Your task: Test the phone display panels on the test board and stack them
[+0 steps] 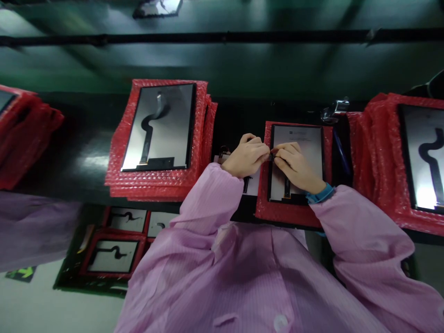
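A display panel with a silvery back lies on a red bubble-wrap sheet in front of me. Its black flex cable runs up from the lower edge, and my right hand covers much of it. At the panel's left edge my two hands meet, fingertips almost touching. My left hand pinches the small dark end of the cable. From the other side, my right hand, with a blue wristband, pinches the same end. The exact finger contact is too small to make out.
Bubble-wrapped stacks stand left and right, each topped with a panel. A blue pen and a shiny metal object lie right of the work. A green crate holding panels sits below, left. A purple sleeve shows far left.
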Tool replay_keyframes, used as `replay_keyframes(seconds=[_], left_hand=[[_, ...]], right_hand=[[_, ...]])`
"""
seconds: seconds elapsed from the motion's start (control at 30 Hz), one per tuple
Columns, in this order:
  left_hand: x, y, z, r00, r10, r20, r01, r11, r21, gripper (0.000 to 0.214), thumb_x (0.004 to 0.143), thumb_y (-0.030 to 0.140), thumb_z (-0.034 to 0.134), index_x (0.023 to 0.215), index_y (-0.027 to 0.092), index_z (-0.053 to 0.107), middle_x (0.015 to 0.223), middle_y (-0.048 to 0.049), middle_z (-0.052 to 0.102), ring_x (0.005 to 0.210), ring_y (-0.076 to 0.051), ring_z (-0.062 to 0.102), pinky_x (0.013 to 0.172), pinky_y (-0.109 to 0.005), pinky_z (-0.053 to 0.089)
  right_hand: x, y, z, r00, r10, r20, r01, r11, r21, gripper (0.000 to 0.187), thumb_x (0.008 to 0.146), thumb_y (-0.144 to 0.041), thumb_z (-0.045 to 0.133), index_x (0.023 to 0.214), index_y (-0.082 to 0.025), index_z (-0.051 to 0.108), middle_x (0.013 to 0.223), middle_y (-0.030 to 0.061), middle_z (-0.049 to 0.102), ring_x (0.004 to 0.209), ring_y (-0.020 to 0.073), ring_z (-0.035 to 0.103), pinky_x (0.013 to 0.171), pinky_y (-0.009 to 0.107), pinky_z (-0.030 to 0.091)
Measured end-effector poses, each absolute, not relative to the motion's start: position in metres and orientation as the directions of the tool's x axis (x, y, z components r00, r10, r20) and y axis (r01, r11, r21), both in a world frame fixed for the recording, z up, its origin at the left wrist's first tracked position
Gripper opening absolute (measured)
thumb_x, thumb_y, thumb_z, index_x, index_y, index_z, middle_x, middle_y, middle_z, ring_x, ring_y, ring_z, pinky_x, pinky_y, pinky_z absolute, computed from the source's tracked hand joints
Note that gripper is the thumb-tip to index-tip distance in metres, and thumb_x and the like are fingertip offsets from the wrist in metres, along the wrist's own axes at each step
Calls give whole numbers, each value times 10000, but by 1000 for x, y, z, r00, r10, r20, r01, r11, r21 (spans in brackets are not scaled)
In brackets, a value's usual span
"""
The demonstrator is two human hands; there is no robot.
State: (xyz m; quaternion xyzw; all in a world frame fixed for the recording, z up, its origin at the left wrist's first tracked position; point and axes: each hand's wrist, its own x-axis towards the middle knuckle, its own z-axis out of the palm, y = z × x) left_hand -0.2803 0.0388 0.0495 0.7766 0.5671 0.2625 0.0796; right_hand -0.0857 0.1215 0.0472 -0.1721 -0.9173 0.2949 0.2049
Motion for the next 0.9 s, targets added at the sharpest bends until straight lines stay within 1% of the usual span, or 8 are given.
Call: replay_keyframes(seconds=[0.47, 0.67, 0.9], left_hand=[[-279, 39, 49, 197, 928, 316, 824, -332, 459, 230, 947, 206, 435, 807, 226, 615, 804, -32, 665, 881, -224, 602, 1013, -464, 373], [-277, 38, 48, 187, 924, 332, 832, -329, 446, 249, 957, 216, 415, 796, 213, 604, 785, -43, 649, 847, -227, 600, 1001, -477, 382], [-274, 38, 45, 181, 920, 347, 832, -331, 445, 227, 933, 181, 436, 766, 224, 583, 775, -29, 659, 817, -219, 587, 1017, -477, 362]], right_hand=[[-88, 122, 44, -851, 449, 272, 221, 776, -591, 253, 1009, -307, 391, 943, -225, 621, 1120, 94, 675, 1090, 268, 538, 1005, 500, 417], [-88, 118, 45, -852, 447, 274, 223, 782, -583, 259, 1012, -299, 381, 948, -214, 616, 1118, 105, 668, 1088, 268, 536, 1002, 491, 423], [-89, 120, 43, -858, 454, 240, 229, 757, -611, 258, 1016, -304, 379, 943, -217, 611, 1127, 102, 666, 1096, 266, 529, 1020, 493, 414]])
